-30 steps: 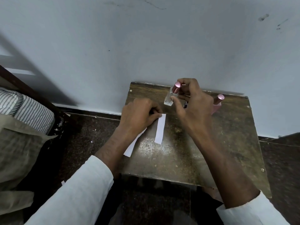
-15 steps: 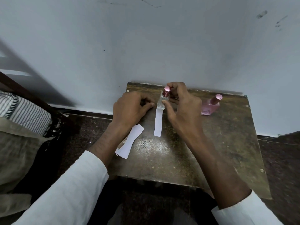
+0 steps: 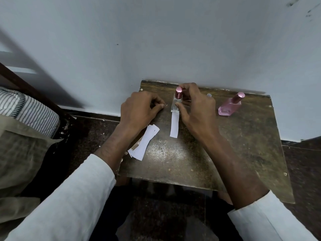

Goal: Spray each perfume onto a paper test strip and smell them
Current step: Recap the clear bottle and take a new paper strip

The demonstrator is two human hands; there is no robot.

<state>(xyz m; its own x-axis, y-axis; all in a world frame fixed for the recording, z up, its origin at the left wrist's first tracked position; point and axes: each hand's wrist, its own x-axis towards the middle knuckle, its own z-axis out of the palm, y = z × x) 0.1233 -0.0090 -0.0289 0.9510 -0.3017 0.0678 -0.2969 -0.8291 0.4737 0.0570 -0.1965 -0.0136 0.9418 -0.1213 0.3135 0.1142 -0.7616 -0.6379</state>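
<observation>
Pale wall behind, a worn brown desk (image 3: 199, 159) pushed against it. My right hand (image 3: 196, 112) has its fingers curled round the clear bottle (image 3: 176, 104), upright on the strip's (image 3: 174, 126) far end. My left hand (image 3: 139, 112) rests loosely curled beside it, holding nothing I can see. Lifting the bottle carelessly could drag the strip askew. A pink bottle (image 3: 230, 106) stands apart on the right; spare strips (image 3: 145, 145) lie left.
</observation>
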